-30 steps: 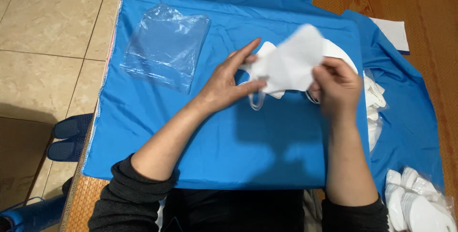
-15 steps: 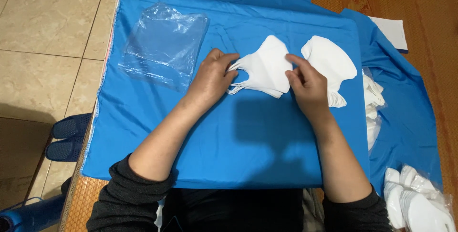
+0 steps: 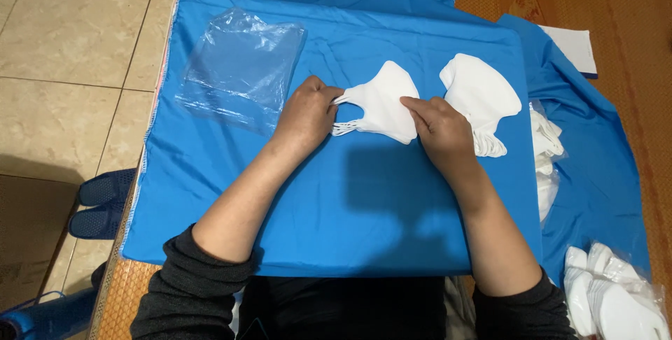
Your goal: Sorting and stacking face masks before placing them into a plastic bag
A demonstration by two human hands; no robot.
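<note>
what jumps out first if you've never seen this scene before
The bright blue cloth fills the middle, and on it both hands work a small stack of white masks: the left hand pinches the ear loops at its left end, while the right hand presses on its right edge. A second white mask pile lies just right of it, and a clear plastic bag lies flat at the cloth's upper left.

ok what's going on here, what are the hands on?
A person works over a blue cloth with bare hands. The left hand pinches the ear loops of a small stack of white masks, and the right hand presses on the stack's right side. A second white mask pile lies just right of it, and a clear plastic bag to the left.
</note>
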